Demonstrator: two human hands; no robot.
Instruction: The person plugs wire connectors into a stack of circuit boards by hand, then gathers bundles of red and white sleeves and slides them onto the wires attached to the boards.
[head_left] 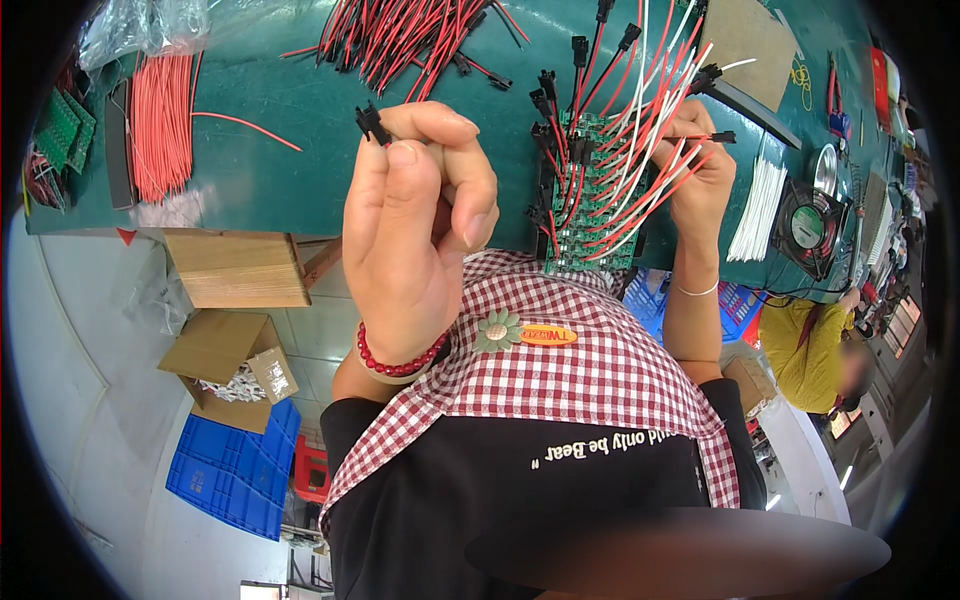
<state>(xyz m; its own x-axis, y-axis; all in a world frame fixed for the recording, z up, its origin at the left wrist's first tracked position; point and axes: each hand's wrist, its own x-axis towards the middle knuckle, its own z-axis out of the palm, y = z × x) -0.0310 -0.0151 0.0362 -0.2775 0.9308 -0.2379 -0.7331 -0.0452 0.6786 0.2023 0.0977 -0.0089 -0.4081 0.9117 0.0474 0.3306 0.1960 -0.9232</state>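
My left hand point(415, 210) is raised above the table's near edge, its thumb and index finger pinching a small black plug connector point(372, 124). Any leads on that plug are hidden by the fingers. To its right lies a panel of green circuit boards point(575, 246), with rows of red, white and black wires point(640, 130) rising from it, several ending in black plugs. My right hand point(697, 185) is at the panel's right side, fingers bent in among the wires. A black plug point(722, 137) on a red lead crosses in front of those fingers, whose tips are partly covered.
A pile of red-and-black leads point(395, 45) lies at the back. Left stands a bundle of red wires point(162, 125); right are white wires point(758, 210), a fan point(808, 228) and pliers point(837, 115). Below left are a cardboard box point(215, 345) and blue crate point(235, 465). Another person point(800, 345) is at right.
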